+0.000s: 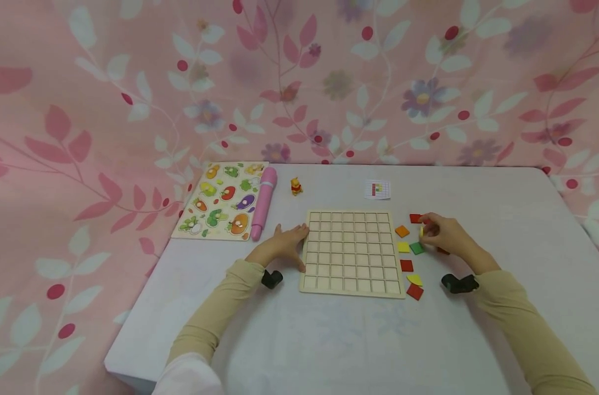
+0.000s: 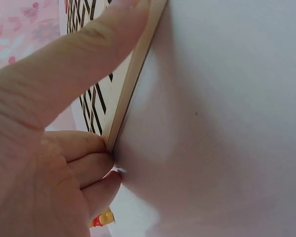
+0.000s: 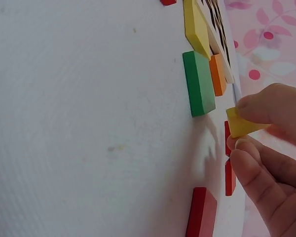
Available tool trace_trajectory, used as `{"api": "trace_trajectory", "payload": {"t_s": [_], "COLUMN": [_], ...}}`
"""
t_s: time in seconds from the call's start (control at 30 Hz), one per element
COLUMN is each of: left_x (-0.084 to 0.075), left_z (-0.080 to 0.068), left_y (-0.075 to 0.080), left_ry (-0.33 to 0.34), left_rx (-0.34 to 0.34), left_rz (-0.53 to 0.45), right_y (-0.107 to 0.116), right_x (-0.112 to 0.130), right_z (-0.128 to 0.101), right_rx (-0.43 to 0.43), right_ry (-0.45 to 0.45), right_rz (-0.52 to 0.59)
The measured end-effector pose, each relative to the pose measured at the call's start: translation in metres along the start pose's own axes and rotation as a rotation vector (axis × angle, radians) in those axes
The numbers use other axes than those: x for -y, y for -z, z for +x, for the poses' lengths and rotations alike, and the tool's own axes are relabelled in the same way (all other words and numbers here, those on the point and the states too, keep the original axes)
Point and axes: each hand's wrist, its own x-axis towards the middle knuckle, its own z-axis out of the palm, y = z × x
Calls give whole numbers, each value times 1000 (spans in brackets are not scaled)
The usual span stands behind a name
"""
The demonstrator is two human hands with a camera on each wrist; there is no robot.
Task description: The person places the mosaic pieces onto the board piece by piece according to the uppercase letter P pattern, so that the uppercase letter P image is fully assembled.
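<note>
A wooden grid board point(image 1: 353, 214) lies flat on the white table. Along its left edge rests my left hand point(image 1: 284, 245), thumb and fingers spread apart. The left wrist view shows that thumb point(image 2: 74, 59) lying over the board's rim, with the fingers at the side edge. Right of the board, my right hand point(image 1: 443, 235) pinches a small yellow block point(image 3: 241, 123) between thumb and fingertips, raised over the table. Close to it are a green block point(image 3: 200, 84), an orange block point(image 3: 217, 74) and red blocks point(image 3: 201, 215). Another yellow block point(image 1: 403, 247) sits by the board's edge.
A vegetable picture puzzle point(image 1: 210, 214) lies at the back left, with a pink pen-shaped stick point(image 1: 263, 204) on its right side. Behind the board stand a small bear figure point(image 1: 296, 186) and a printed card point(image 1: 377, 190). A pink floral cloth point(image 1: 329, 82) hangs behind the table.
</note>
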Motion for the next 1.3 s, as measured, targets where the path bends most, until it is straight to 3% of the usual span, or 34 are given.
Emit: {"api": "trace_trajectory", "payload": {"t_s": [0.43,0.8,0.93,1.13,1.3], "left_x": [-1,-2,-2,-2,-1], "left_z": [1,0,1,0,-1], "left_y": [1,3,3,3,3], "left_ry": [5,18,24,15,4], "left_rx": [12,47,47,36,35], "left_rz": [-13,-21,-7,-15,-13], "right_y": [-5,-7,-7,-7,-9], "right_x": [-3,-1,0,2,5], "right_z": [2,5,7,9,9], "right_rx": [-65,-180,-153,-62,-36], "right_ry": [68,74,70,-13,-55], "right_rz": [4,-6,-14,-37,-16]}}
